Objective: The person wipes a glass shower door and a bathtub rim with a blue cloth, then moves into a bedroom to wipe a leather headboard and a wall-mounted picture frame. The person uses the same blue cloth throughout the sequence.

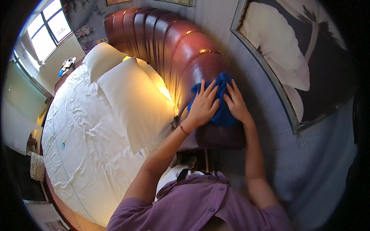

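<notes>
Your left hand and right hand lie side by side, fingers spread flat rather than curled, pinning the blue cloth against the end segment of the padded red-brown headboard, so palm pressure holds it there; pillows lie left of the headboard.

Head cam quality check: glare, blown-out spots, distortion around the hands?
Head view: strong fisheye, black corners, picture frame edge bowed. Window blown out; warm lamp glow on pillow, glints on headboard. Left hand, right hand and blue cloth evenly lit, sharp.
</notes>
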### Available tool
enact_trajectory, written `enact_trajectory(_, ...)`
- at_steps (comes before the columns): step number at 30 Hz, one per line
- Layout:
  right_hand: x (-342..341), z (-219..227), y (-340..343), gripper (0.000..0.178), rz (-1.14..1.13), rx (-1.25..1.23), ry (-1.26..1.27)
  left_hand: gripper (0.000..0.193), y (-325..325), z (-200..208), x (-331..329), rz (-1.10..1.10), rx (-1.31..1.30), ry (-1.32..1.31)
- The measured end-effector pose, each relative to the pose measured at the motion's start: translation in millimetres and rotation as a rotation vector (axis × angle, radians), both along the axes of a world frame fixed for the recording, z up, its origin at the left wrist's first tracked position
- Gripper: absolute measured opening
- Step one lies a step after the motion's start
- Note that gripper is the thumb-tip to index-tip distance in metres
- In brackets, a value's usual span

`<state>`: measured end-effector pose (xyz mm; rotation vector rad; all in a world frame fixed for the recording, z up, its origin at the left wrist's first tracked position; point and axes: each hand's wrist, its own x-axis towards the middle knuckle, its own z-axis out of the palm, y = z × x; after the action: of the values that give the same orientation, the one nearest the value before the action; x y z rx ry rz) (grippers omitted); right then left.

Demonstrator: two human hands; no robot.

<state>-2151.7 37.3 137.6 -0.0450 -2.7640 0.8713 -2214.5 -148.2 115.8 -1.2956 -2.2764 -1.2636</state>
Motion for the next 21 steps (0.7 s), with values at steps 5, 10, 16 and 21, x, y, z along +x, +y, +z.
enact_trajectory(5, 36, -11, 0, 0.064, -0.023, -0.245, -0.026, 0.055, -5, 6, 16, -0.015, -0.049, 0.0)
enact_trajectory(10, 123, 7, -38, 0.062, -0.075, -0.146, -0.087, 0.058, -23, 23, 80, -0.118, -0.138, -0.015)
enact_trajectory(16, 76, 1, -22, 0.056, -0.085, -0.162, -0.074, 0.048, 8, 22, 24, -0.113, -0.114, 0.072)
enact_trajectory(21, 7, -12, 11, 0.053, -0.086, -0.458, -0.017, 0.043, 40, 25, -25, -0.038, -0.151, 0.147)
